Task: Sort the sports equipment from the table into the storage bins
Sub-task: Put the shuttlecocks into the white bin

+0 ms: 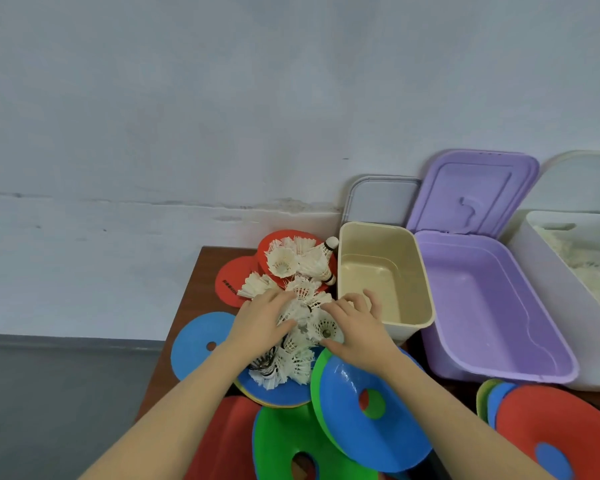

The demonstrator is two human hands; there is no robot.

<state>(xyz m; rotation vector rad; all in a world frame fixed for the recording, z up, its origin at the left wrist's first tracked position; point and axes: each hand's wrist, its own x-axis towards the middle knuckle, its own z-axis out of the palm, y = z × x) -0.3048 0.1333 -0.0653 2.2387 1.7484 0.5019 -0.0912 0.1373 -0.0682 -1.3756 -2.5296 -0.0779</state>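
A heap of white feather shuttlecocks lies on the brown table, on top of flat cone discs. My left hand and my right hand press in from both sides on a cluster of shuttlecocks in the middle of the heap, fingers curled around it. More shuttlecocks lie just below my hands. A beige bin stands empty right of the heap, touching my right fingers. A purple bin stands empty beside it. A white bin at the far right holds white shuttlecocks.
Flat discs cover the table: red discs at the back, a blue disc at the left, blue and green ones near me, a red disc at the right. The bins' lids lean on the wall behind.
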